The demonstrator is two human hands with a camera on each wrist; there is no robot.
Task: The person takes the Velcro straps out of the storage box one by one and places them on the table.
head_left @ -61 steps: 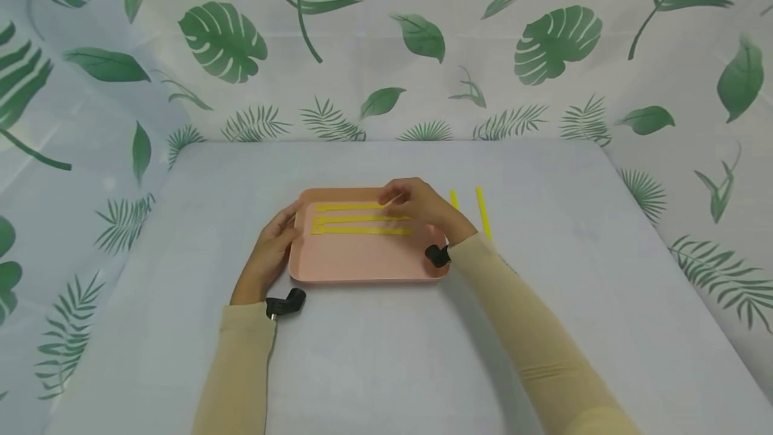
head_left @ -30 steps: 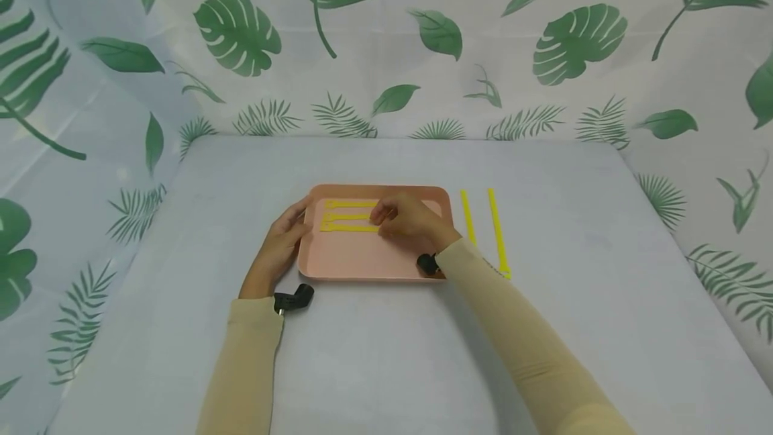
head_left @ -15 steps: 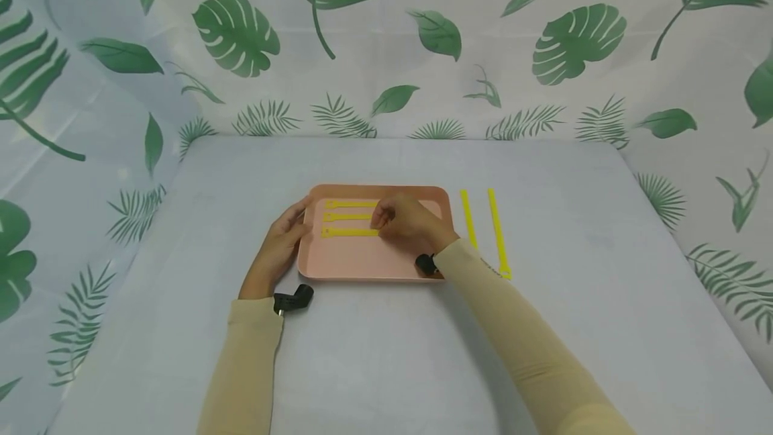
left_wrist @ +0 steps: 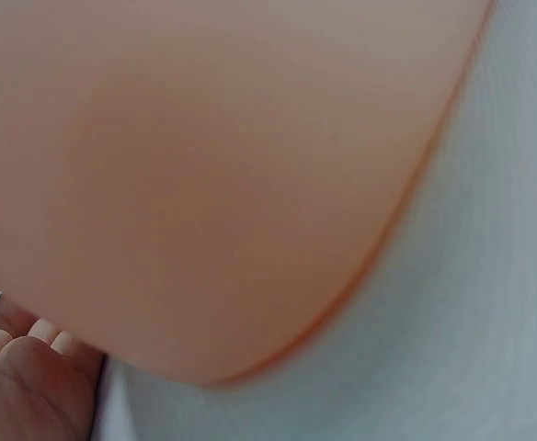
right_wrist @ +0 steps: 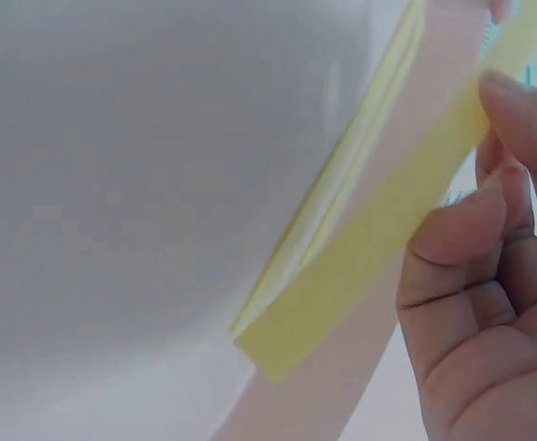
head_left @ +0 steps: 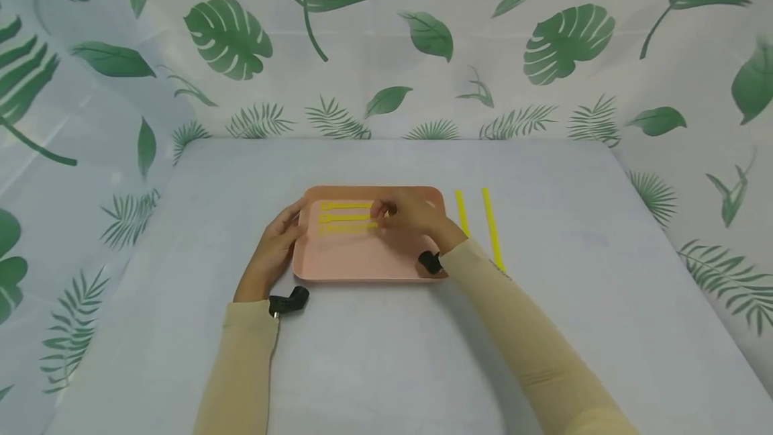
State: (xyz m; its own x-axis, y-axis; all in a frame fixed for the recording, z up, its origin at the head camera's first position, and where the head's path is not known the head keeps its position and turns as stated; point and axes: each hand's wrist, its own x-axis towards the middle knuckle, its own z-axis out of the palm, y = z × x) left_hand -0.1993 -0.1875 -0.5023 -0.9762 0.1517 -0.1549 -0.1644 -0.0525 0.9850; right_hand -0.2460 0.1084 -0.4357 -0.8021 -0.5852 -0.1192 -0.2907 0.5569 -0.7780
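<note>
In the head view a pink rectangular tray (head_left: 362, 260) rests on the white table. My left hand (head_left: 274, 250) grips its left edge, thumb on the rim; the left wrist view shows curled fingers (left_wrist: 39, 367) beside the tray (left_wrist: 204, 230). Over the tray's right half, my right hand (head_left: 404, 212) pinches the nearest yellow strip (head_left: 344, 228), which looks blurred. Two more flat yellow strips lie behind it, the middle one (head_left: 344, 218) and the far one (head_left: 347, 206), each with a broader left end. In the right wrist view finger and thumb hold the yellow strip (right_wrist: 370, 239) near other strips.
Two long yellow strips lie on the table right of the tray, the inner one (head_left: 461, 210) and the outer one (head_left: 492, 227), partly behind the right sleeve. Black wrist cameras sit on both wrists. A leaf-patterned cloth (head_left: 362, 32) hangs behind and beside the table (head_left: 386, 354).
My right hand has come from the far strips to the nearest one and pinches it. That strip shifted slightly nearer me, then back toward the middle strip. My left hand stays on the tray.
</note>
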